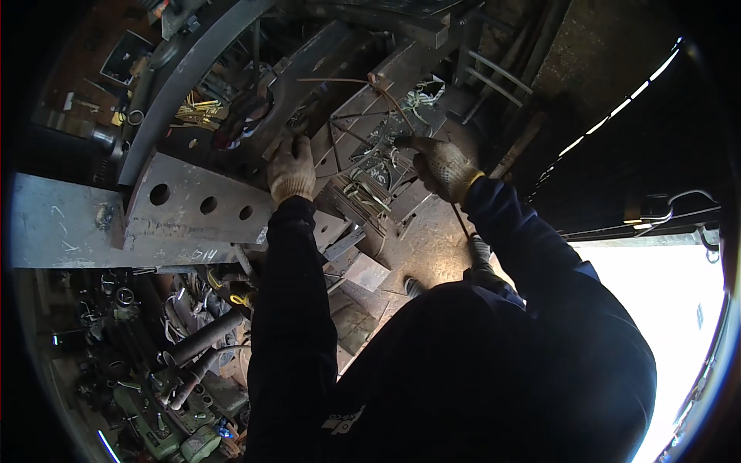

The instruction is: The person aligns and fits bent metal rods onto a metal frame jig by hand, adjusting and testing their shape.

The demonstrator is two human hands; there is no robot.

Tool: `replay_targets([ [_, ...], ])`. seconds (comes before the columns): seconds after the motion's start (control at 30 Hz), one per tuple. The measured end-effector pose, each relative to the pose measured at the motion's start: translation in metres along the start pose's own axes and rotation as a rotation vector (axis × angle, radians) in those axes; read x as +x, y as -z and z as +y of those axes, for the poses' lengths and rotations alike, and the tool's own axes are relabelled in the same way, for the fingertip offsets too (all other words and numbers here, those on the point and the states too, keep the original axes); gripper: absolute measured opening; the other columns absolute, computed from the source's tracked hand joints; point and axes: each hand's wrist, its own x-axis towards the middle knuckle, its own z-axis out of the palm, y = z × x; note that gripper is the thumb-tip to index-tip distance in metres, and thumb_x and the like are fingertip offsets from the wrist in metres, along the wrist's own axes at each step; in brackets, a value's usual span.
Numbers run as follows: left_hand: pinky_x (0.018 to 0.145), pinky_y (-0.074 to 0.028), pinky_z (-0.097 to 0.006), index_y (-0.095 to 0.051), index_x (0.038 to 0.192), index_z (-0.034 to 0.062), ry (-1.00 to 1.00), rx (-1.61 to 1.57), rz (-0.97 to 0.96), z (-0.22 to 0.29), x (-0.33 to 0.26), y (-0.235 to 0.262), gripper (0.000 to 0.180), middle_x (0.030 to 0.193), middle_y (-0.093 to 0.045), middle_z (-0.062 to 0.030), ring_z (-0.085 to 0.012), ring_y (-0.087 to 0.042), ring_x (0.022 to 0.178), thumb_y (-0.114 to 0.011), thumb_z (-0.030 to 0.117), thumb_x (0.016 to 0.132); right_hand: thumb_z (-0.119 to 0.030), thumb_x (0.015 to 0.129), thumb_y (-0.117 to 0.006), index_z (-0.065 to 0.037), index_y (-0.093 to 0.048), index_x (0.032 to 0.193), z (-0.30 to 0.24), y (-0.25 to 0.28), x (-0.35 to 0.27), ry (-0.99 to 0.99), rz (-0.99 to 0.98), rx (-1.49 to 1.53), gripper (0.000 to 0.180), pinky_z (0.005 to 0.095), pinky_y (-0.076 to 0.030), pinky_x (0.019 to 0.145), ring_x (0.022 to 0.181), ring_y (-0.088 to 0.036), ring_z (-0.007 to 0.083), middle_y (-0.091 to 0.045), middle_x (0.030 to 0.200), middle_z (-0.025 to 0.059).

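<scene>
My left hand (292, 168), in a pale knitted work glove, reaches to the dark steel beside a thick plate (181, 202) with round holes. Its fingers are curled in at the far side; what lies under them is hidden. To the right, my right hand (446, 166) wears a matching glove with a dark, worn tip pointing left. Its other fingers are folded, and I cannot make out what they hold. A thin dark rod (461, 220) shows just below this hand. Between the hands are thin rusty rods (359, 116) and a bundle of flat strips (356, 197).
A long grey steel beam (65, 224) runs in from the left beneath the holed plate. A curved steel bar (181, 73) arches past yellow sticks (199, 112). Greenish machinery (143, 420) and a pipe (204, 337) crowd the lower left. Metal rails (498, 77) stand at the far right.
</scene>
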Motion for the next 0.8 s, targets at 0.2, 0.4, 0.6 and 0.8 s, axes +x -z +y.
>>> replay_targets([
  [0.2, 0.086, -0.051, -0.050, -0.070, 0.105, 0.0093, -0.002, 0.079, -0.007, -0.004, 0.002, -0.008, 0.044, 0.105, -0.068, -0.0229, -0.0423, -0.065, 0.098, -0.049, 0.047, 0.094, -0.012, 0.096, -0.050, -0.013, -0.063, 0.123, 0.025, 0.003, 0.032, 0.338, -0.001, -0.489, 0.030, 0.0310, -0.037, 0.045, 0.047, -0.045, 0.0132, -0.049, 0.061, -0.0003],
  [0.4, 0.088, -0.050, -0.048, -0.070, 0.106, 0.0084, 0.004, 0.008, -0.007, -0.002, 0.006, -0.009, 0.045, 0.105, -0.068, -0.0235, -0.0428, -0.064, 0.101, -0.052, 0.047, 0.092, -0.041, 0.102, -0.046, -0.011, -0.060, 0.127, 0.046, -0.078, 0.050, 0.147, 0.402, 0.403, 0.041, 0.0281, -0.030, 0.041, 0.043, -0.034, 0.0095, -0.044, 0.059, -0.0030],
  [0.6, 0.091, -0.049, -0.048, -0.069, 0.112, 0.0089, 0.053, -0.050, -0.046, -0.004, 0.003, -0.002, 0.048, 0.109, -0.067, -0.0239, -0.0434, -0.062, 0.105, -0.053, 0.049, 0.092, -0.054, 0.102, -0.040, -0.004, -0.059, 0.113, 0.049, -0.026, 0.063, 0.145, 0.245, -0.080, 0.054, 0.0334, -0.048, 0.075, 0.081, -0.059, 0.0189, -0.064, 0.091, 0.0080],
  [0.8, 0.086, -0.051, -0.048, -0.069, 0.106, 0.0086, -0.009, -0.041, 0.006, -0.004, 0.001, -0.005, 0.045, 0.103, -0.069, -0.0225, -0.0424, -0.065, 0.098, -0.050, 0.048, 0.094, -0.046, 0.100, -0.044, -0.010, -0.067, 0.102, -0.008, -0.010, 0.048, 0.027, 0.045, -0.062, 0.043, 0.0318, -0.028, 0.040, 0.043, -0.038, 0.0136, -0.044, 0.056, -0.0011],
])
